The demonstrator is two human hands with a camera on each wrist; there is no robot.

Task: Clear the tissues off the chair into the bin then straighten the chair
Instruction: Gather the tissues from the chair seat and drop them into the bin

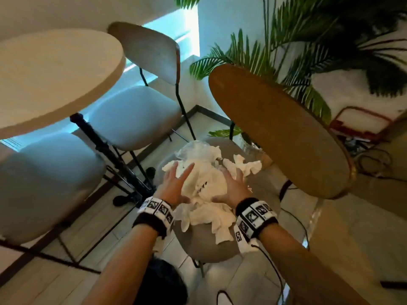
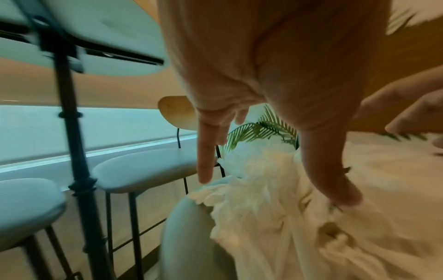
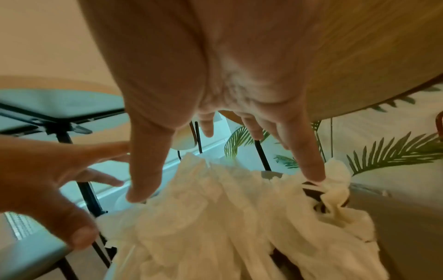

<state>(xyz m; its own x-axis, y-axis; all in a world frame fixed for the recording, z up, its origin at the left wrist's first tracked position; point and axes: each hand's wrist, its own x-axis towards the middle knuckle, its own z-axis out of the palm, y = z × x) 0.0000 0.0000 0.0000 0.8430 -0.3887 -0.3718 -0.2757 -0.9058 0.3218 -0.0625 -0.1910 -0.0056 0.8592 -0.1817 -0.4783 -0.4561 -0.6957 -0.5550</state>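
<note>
A heap of crumpled white tissues [image 1: 207,186] covers the grey seat [image 1: 209,243] of a chair with a wooden backrest [image 1: 282,128]. My left hand [image 1: 176,183] lies against the heap's left side and my right hand [image 1: 233,188] against its right side, both with straight, spread fingers. In the left wrist view the left hand [image 2: 275,186] points down at the tissues [image 2: 275,236], its thumb touching them. In the right wrist view the right hand [image 3: 226,185] touches the tissues [image 3: 215,227] with its fingertips. A dark round shape [image 1: 163,282] sits on the floor under my left forearm; I cannot tell whether it is the bin.
A round pale table [image 1: 50,73] on a black post stands at the left with two grey chairs [image 1: 136,115] [image 1: 44,190] by it. A palm plant [image 1: 286,51] rises behind the backrest. Cables [image 1: 374,164] and a red frame [image 1: 361,122] lie at the right.
</note>
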